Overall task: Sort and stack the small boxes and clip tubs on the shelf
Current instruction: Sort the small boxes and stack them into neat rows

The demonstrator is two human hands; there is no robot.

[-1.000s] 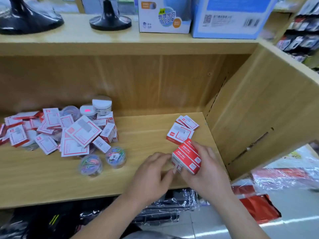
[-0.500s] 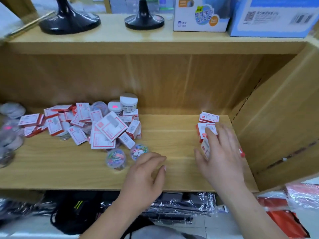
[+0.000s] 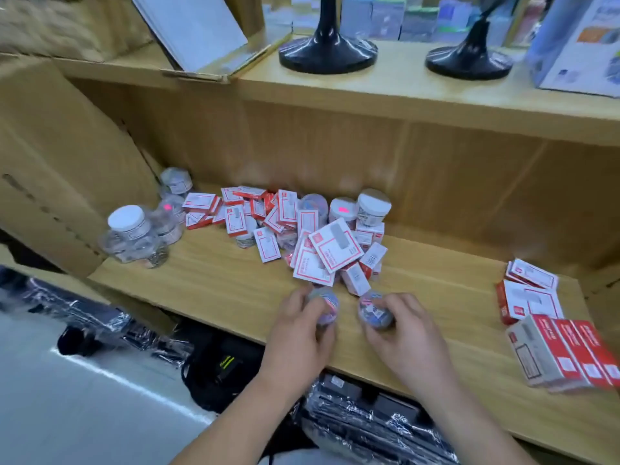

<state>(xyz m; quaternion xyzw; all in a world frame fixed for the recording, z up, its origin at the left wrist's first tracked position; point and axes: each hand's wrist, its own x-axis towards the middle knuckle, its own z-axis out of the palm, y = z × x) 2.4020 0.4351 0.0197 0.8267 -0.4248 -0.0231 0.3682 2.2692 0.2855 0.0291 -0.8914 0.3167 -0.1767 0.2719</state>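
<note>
While both hands reach onto the wooden shelf (image 3: 218, 280), each holds a small clear round tub near its front edge. The left hand (image 3: 298, 330) has its fingers curled round the left tub (image 3: 327, 305), whose clear wall shows a jumble of blue, pink and purple pieces, too blurred to name. The right hand (image 3: 409, 337) grips the right tub (image 3: 374, 312) the same way, fingers wrapped over its near side; the contents look mixed in colour as well. The two tubs sit just beside each other with a narrow gap between them; whether they rest on the shelf or are lifted off it cannot be told.

Just behind them lies a loose pile of small boxes (image 3: 302, 229), red and white, lying flat, tilted and overlapping. At the back right of the pile stand two white-lidded tubs (image 3: 373, 204). Well to the left, against the side panel, a cluster of clear tubs (image 3: 134, 229) is heaped together, one with a white lid on top.

At the right end of the shelf, flat boxes (image 3: 530, 297) lie stacked, and in front of them a row of red boxes (image 3: 563, 354) stands packed side by side.
</note>
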